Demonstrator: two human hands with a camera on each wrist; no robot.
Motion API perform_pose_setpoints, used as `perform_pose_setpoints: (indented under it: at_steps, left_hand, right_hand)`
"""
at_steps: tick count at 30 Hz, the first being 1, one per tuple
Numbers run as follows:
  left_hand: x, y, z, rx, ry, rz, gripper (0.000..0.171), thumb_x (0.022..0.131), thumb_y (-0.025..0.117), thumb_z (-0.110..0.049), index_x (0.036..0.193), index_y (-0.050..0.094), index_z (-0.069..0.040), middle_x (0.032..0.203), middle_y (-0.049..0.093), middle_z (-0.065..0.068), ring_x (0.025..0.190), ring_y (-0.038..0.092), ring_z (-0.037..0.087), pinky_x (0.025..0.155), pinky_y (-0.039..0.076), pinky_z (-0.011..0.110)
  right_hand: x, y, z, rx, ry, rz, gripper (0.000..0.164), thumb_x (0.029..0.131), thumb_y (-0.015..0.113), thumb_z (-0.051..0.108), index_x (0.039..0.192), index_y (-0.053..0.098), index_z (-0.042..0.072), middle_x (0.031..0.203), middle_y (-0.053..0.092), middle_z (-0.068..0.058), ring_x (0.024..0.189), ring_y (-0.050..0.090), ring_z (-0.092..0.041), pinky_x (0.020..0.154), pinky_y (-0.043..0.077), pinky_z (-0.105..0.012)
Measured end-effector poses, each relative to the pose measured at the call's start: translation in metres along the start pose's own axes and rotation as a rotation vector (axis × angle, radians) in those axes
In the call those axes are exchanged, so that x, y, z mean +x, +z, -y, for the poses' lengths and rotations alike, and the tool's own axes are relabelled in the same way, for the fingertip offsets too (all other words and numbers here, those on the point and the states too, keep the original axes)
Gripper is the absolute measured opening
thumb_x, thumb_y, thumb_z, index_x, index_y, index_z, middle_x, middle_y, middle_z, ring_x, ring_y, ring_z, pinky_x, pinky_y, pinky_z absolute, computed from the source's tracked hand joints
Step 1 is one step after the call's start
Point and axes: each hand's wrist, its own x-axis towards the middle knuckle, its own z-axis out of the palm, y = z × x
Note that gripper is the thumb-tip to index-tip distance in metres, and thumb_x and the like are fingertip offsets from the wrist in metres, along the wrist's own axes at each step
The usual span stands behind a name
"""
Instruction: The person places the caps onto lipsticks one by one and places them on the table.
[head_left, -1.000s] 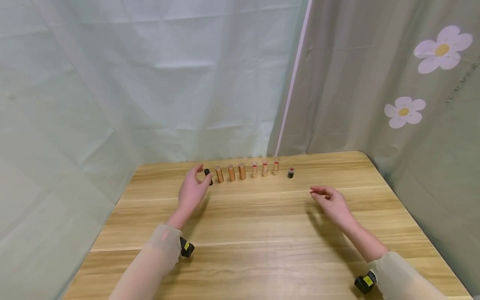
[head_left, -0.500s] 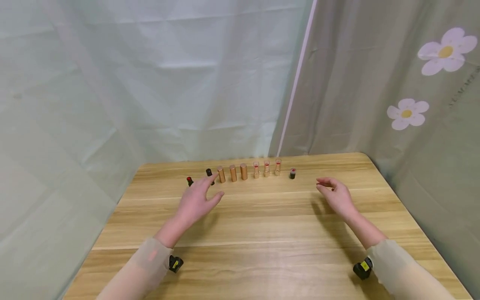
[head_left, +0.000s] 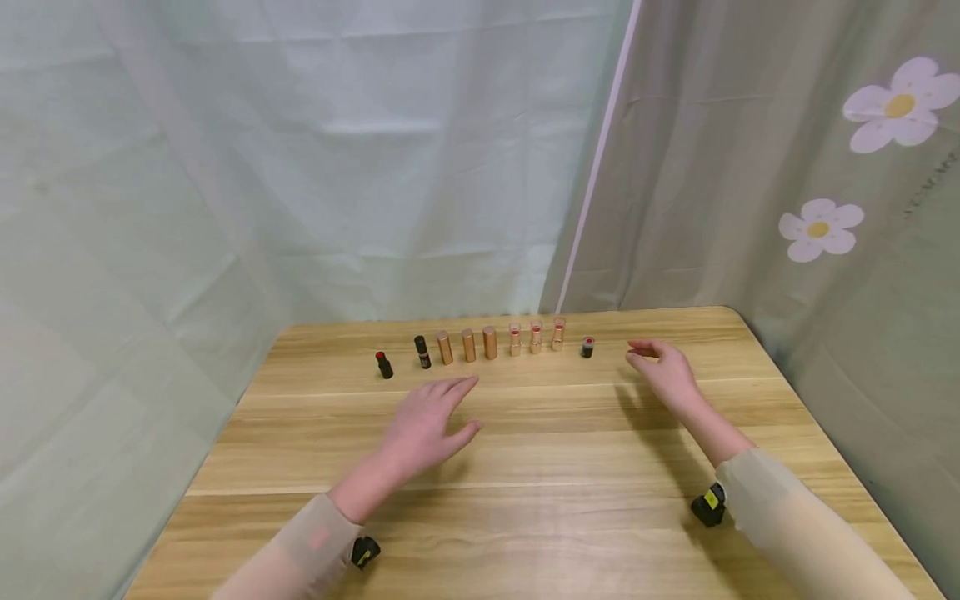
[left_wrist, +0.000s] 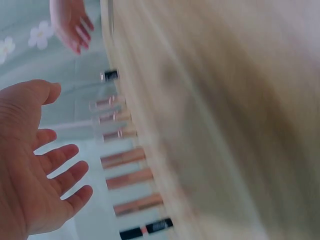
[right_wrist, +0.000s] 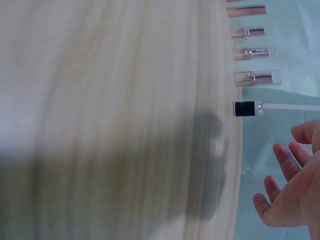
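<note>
My left hand (head_left: 423,425) hovers over the table in front of the row, fingers spread and holding nothing. Beyond it stand a black lipstick with a bare red tip (head_left: 384,365), a slim black lipstick tube (head_left: 423,352) and three rose-gold lipstick tubes (head_left: 468,346). Farther right are three lipsticks with clear caps (head_left: 536,339), then a short black lipstick with a clear top (head_left: 588,347). To the right of that short one is my right hand (head_left: 667,375), raised above the table. Its fingers are loosely bent around nothing in the right wrist view.
The wood-grain table (head_left: 540,492) has a rounded far right corner. A pale curtain (head_left: 420,167) hangs right behind its back edge, and a flowered curtain (head_left: 712,167) is at the right. Each wrist carries a small black camera (head_left: 708,505).
My left hand has left the slim black tube, opened, and moved right and nearer. The red-tipped black lipstick, earlier behind the hand, now shows. My right hand has shifted slightly.
</note>
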Motion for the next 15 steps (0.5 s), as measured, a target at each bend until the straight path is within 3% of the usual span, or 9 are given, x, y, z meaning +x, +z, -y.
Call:
perform_pose_setpoints:
  at_steps: [7,11,15]
  left_hand:
    - [-0.007,0.018,-0.027,-0.024,0.047,0.096,0.071,0.097,0.065,-0.052,0.157,0.042,-0.019,0.152,0.05,0.004,0.137,0.048,0.028,0.113,0.038,0.051]
    - [-0.01,0.029,-0.036,-0.035,0.079,0.109,0.072,0.097,0.064,-0.054,0.156,0.044,-0.017,0.152,0.051,0.005,0.136,0.049,0.028,0.111,0.04,0.052]
    - [-0.013,0.037,-0.042,-0.059,0.07,0.125,0.072,0.097,0.064,-0.054,0.156,0.044,-0.017,0.152,0.05,0.004,0.136,0.049,0.027,0.112,0.038,0.052]
  right_hand:
    - [0.02,0.016,0.007,-0.101,0.0,0.038,0.049,0.101,0.063,0.029,0.14,0.057,-0.001,0.132,0.064,-0.022,0.127,0.054,-0.041,0.101,0.045,-0.056]
    - [0.03,0.03,0.006,-0.217,0.0,0.04,0.05,0.098,0.065,0.031,0.14,0.059,0.003,0.132,0.065,-0.017,0.128,0.051,-0.043,0.109,0.032,-0.059]
    - [0.037,0.042,0.007,-0.308,0.005,0.04,0.053,0.097,0.067,0.034,0.139,0.059,0.004,0.133,0.065,-0.016,0.129,0.043,-0.047,0.112,0.019,-0.064]
